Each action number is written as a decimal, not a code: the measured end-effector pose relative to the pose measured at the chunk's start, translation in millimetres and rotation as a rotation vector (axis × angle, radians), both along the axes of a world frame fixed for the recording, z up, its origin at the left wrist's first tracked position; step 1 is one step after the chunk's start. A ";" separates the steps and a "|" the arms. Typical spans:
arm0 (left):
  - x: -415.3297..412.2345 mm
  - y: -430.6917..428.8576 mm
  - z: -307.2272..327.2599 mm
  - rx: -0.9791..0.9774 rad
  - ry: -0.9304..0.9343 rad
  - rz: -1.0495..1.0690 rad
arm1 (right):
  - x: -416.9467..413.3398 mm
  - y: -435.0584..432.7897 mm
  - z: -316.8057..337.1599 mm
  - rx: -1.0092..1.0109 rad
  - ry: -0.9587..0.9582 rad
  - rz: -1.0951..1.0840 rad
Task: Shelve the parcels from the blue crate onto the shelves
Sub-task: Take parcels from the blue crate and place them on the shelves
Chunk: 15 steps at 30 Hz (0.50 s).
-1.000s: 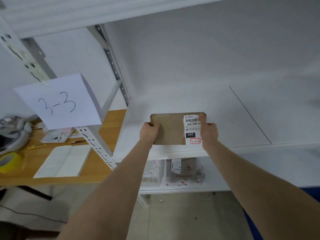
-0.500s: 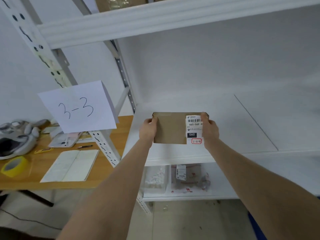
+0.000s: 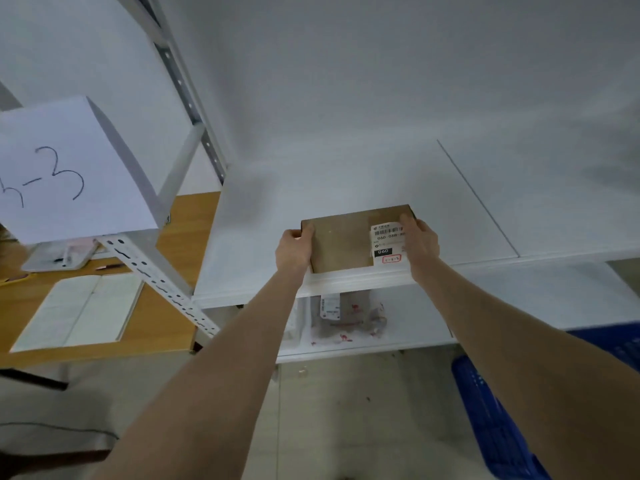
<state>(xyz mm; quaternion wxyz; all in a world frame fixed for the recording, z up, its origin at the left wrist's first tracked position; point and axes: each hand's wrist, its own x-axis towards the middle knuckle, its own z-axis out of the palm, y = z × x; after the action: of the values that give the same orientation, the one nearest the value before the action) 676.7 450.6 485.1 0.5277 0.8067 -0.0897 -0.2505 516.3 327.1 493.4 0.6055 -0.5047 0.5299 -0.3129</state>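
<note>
Grip firm: left hand (image 3: 294,251) and right hand (image 3: 420,244) pinch the cardboard parcel (image 3: 341,242) by its ends at the shelf (image 3: 249,237) front edge, so it looks nearly shelved, with only the release left.

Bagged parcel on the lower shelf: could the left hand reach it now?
Probably not yet: the left hand grips the cardboard parcel on the shelf above; nothing else blocks the bagged parcel.

White shelf (image 3: 346,188): one box (image 3: 341,244) sits at the front edge, right of the post (image 3: 156,271). Lower shelf (image 3: 502,306), right of the post: one clear bag (image 3: 346,317). Desk (image 3: 166,306), left of the post: open notebook (image 3: 79,310), pen (image 3: 109,266). Floor (image 3: 363,410), right of the post: blue crate (image 3: 495,427).
</note>
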 end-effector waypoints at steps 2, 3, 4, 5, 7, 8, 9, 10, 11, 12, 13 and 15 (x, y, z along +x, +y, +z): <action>-4.9 -2.0 -6.6 0.013 0.008 0.015 | -3.6 -2.6 -7.5 0.008 -0.001 0.006; -7.6 -2.4 -9.4 0.017 0.015 0.018 | -5.1 -3.9 -12.1 0.019 -0.005 0.009; -9.7 -3.2 -12.2 0.022 0.021 0.020 | -6.7 -4.9 -16.0 0.032 -0.007 0.011; -11.7 -4.1 -14.7 0.027 0.022 0.021 | -8.6 -6.2 -19.2 0.039 -0.006 0.018; -15.9 -6.6 -16.1 0.032 0.011 0.024 | -11.9 -9.2 -22.8 0.038 0.001 0.034; -17.9 -8.2 -15.4 0.034 0.001 0.025 | -13.0 -10.9 -23.4 0.029 0.002 0.046; -19.9 -9.8 -14.2 0.039 -0.013 0.022 | -13.3 -12.8 -23.8 0.013 0.016 0.058; -22.0 -10.9 -12.7 0.056 -0.040 0.009 | -13.3 -14.5 -23.9 -0.014 0.042 0.067; -24.1 -11.6 -11.2 0.087 -0.092 -0.017 | -12.9 -16.9 -24.7 -0.062 0.084 0.077; -26.6 -11.7 -8.7 0.132 -0.176 -0.054 | -12.7 -19.3 -25.3 -0.117 0.140 0.097; -29.4 -11.0 -5.7 0.181 -0.280 -0.092 | -13.1 -21.4 -25.4 -0.185 0.215 0.126; -34.3 -8.9 -0.1 0.261 -0.516 -0.178 | -16.1 -23.8 -22.2 -0.396 0.419 0.224</action>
<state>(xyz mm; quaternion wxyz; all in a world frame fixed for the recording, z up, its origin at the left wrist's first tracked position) 642.3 441.7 485.0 0.3554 0.8937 -0.2581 -0.0917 500.2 303.4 471.1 0.4036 -0.7216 0.5132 -0.2303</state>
